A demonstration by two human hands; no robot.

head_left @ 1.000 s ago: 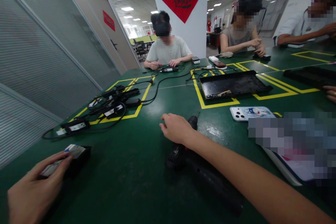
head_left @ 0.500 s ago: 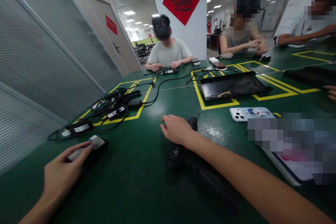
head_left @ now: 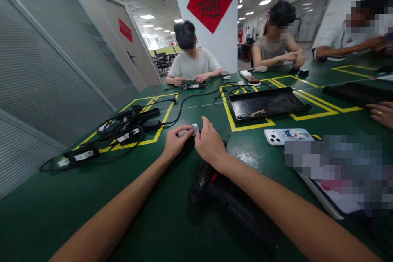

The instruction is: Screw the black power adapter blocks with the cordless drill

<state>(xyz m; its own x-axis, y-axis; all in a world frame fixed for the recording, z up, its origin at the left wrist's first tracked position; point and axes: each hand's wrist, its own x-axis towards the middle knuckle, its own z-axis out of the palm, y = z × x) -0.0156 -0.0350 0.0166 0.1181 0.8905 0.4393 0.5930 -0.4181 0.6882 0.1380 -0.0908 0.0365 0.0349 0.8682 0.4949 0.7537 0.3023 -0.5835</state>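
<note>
The left hand (head_left: 174,145), pinching a pale block (head_left: 195,128), has swung in beside the loosely spread right hand (head_left: 211,147) (near the drill (head_left: 199,184)), perhaps touching it; both now gather at one piece.

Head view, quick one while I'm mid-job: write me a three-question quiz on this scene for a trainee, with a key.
1. Fill the gap: the tool lying on the table beneath the person's right forearm is a ____.
2. True or false: the phone lies with its camera lenses facing up.
3. What does the person's left hand hold?
a) a screwdriver
b) a small block with a pale face
c) a coiled cable

Key:
1. Drill.
2. True; the lenses show at one end of its back.
3. b; the right hand is right beside it, but whether it touches is unclear.
</note>
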